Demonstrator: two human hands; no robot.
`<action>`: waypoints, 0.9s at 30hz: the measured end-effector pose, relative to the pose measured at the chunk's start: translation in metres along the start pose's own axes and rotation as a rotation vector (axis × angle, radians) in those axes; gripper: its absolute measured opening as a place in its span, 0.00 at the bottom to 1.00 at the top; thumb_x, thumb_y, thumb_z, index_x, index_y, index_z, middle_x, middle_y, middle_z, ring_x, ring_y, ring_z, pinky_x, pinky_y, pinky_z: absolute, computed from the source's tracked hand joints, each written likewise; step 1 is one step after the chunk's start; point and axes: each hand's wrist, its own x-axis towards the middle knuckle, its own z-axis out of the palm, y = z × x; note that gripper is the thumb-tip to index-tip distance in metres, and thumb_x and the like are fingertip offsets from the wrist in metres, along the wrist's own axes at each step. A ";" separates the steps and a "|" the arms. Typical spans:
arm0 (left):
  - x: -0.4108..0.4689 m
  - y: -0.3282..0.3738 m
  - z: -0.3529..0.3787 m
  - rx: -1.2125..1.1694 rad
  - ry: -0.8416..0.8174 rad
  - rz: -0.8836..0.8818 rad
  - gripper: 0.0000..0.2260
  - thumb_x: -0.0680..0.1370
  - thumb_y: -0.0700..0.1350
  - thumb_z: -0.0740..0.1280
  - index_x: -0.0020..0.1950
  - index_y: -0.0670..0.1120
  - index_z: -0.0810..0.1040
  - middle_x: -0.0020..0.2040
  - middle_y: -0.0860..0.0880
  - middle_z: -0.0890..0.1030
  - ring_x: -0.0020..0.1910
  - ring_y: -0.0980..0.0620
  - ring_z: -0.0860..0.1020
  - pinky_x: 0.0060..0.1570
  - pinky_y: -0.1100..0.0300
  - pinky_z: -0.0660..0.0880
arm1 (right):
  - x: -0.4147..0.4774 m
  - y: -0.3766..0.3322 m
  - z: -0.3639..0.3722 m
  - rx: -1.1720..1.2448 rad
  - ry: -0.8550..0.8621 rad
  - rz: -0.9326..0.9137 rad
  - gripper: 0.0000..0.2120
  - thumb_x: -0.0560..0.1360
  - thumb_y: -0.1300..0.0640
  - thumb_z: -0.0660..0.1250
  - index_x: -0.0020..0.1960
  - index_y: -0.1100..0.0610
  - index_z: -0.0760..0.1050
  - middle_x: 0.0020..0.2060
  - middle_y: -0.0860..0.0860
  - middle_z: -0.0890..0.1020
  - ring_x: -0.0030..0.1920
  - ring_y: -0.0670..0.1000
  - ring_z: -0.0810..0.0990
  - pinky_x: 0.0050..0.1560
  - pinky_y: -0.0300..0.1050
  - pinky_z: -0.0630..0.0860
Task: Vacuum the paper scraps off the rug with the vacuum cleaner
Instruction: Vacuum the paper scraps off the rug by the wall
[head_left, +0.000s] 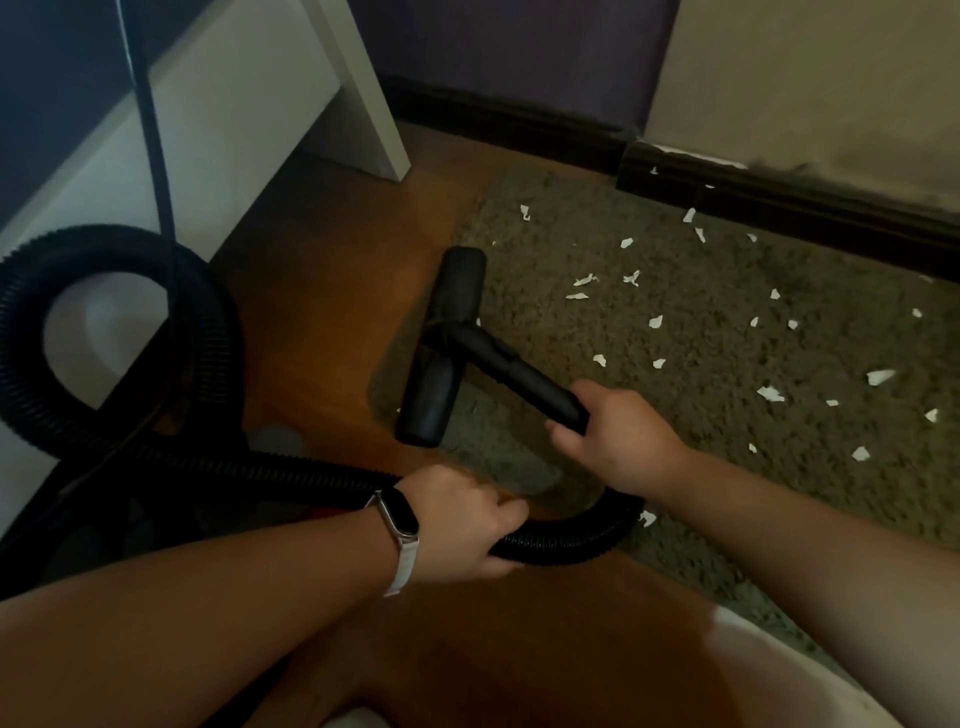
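Two forearms were stretched forward over the shaggy rug (727, 322). The ribbed black hose (566, 540) was gripped by the left hand (457, 519), knuckles up, at the rug's near edge. The rigid wand (524, 379) was clasped by the right hand (618, 436) and slanted up-left to the floor head (447, 343), whose long axis was laid along the rug's left edge. White paper scraps (769, 393) were scattered further right.

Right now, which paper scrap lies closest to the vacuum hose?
The paper scrap right beside the hose bend, below the right hand; the others lie farther out on the rug.
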 end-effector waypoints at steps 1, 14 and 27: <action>0.001 0.000 0.002 0.005 0.007 0.007 0.17 0.74 0.64 0.65 0.50 0.52 0.77 0.32 0.53 0.78 0.26 0.52 0.76 0.23 0.65 0.62 | 0.002 -0.002 -0.001 -0.019 -0.016 -0.027 0.13 0.76 0.44 0.68 0.51 0.54 0.74 0.37 0.52 0.80 0.37 0.55 0.80 0.34 0.43 0.69; -0.014 -0.024 0.001 -0.048 -0.140 -0.176 0.16 0.81 0.57 0.58 0.63 0.49 0.67 0.52 0.49 0.78 0.46 0.47 0.79 0.38 0.57 0.71 | 0.016 0.006 -0.005 -0.003 -0.128 -0.108 0.08 0.75 0.47 0.70 0.50 0.50 0.76 0.34 0.48 0.79 0.35 0.48 0.78 0.33 0.40 0.69; -0.007 -0.014 0.018 -0.368 0.070 -0.220 0.19 0.76 0.67 0.61 0.47 0.51 0.75 0.36 0.56 0.76 0.33 0.55 0.77 0.30 0.62 0.67 | 0.022 0.013 -0.016 -0.066 -0.108 -0.129 0.08 0.74 0.49 0.71 0.49 0.52 0.78 0.34 0.48 0.79 0.35 0.49 0.78 0.35 0.42 0.70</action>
